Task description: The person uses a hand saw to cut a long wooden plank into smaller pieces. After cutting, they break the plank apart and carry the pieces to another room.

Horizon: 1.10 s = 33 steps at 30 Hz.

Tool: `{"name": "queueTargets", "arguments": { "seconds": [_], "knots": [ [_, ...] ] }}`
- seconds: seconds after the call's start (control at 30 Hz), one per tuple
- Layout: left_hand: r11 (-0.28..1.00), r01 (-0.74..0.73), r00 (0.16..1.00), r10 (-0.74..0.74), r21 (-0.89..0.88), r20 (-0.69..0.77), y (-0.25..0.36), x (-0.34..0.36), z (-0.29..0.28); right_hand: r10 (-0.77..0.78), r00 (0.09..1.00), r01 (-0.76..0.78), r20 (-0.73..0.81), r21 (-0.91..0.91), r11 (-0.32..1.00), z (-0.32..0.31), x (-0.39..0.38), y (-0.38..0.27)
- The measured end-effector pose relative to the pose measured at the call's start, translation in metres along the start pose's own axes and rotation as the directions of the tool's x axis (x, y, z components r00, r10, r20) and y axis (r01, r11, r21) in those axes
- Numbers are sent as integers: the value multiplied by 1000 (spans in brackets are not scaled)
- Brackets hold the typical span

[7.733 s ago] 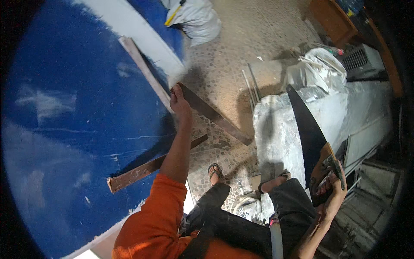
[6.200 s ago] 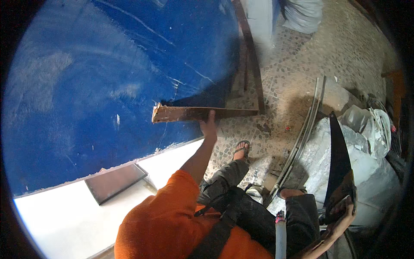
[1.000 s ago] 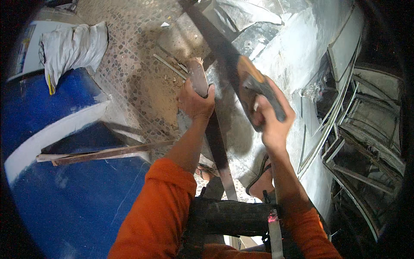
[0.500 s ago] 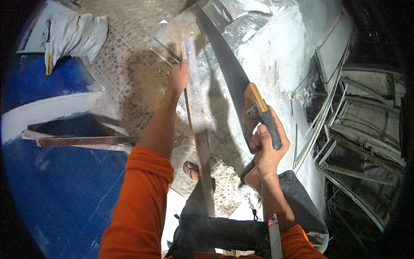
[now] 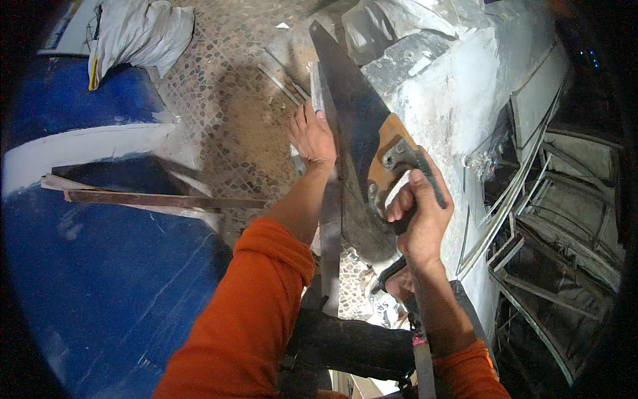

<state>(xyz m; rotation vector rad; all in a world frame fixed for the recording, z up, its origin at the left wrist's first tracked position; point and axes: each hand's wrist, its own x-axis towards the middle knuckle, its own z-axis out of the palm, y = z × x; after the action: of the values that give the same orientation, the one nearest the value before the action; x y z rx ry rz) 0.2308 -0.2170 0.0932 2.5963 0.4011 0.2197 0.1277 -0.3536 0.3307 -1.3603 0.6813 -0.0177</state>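
Note:
My right hand is wrapped around the handle of a handsaw. Its wide dark blade points away from me, with a yellow-and-black handle at the near end. The blade's toothed edge runs close beside a long narrow wooden board; whether they touch, I cannot tell. My left hand rests against the board's left side near its far end, fingers stretched out and thumb near the top edge. Beyond that hand, thin strips lie on the ground.
At left, wooden slats lie over a blue surface. A white sack is at the far left. Pale rubble-like material and a grey-white slab stand right of the saw. Metal frames are stacked at far right.
My left hand has loosened from its grip on the board and now lies with fingers extended. The saw has come closer to the board, its blade showing more broadly. The view has shifted.

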Motion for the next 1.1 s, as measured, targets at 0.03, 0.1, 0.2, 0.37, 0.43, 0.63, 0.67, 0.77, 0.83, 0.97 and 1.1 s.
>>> {"name": "queueTargets", "arguments": {
  "seconds": [0.03,0.1,0.2,0.37,0.43,0.63,0.67,0.77,0.83,0.97,1.1],
  "knots": [
    [1000,-7,1000,6,-7,-28,-1,-2,5,-122,991,132,57,-208,969,-1,6,10],
    [1000,-27,997,28,10,-71,-10,3,13,-339,879,469,336,-470,748,-5,19,8],
    [995,-6,998,11,96,-55,-9,-3,22,-489,479,875,729,-442,199,-19,56,-6],
    [998,-11,1000,12,66,-8,-7,-2,15,-212,201,969,956,-226,-102,-27,97,-49],
    [996,-29,999,32,79,-38,-18,-3,24,-99,148,979,984,-160,-129,-36,109,-59],
    [715,449,892,-392,-536,224,-8,4,26,2,74,966,997,-71,-247,-30,126,-61],
    [614,518,850,-450,-596,275,-13,2,34,12,38,960,999,-33,-279,-29,127,-55],
    [855,436,897,-388,-282,211,-62,-8,68,37,14,969,999,-4,-249,-14,120,-83],
    [973,230,935,-230,32,270,4,3,13,118,69,951,991,-30,-309,-41,118,-112],
    [970,106,984,-133,217,115,-17,3,19,68,-23,926,997,47,-376,-20,143,-93],
    [996,65,997,-67,52,38,7,0,23,-30,95,946,995,-100,-307,44,201,-60]
  ]
}}
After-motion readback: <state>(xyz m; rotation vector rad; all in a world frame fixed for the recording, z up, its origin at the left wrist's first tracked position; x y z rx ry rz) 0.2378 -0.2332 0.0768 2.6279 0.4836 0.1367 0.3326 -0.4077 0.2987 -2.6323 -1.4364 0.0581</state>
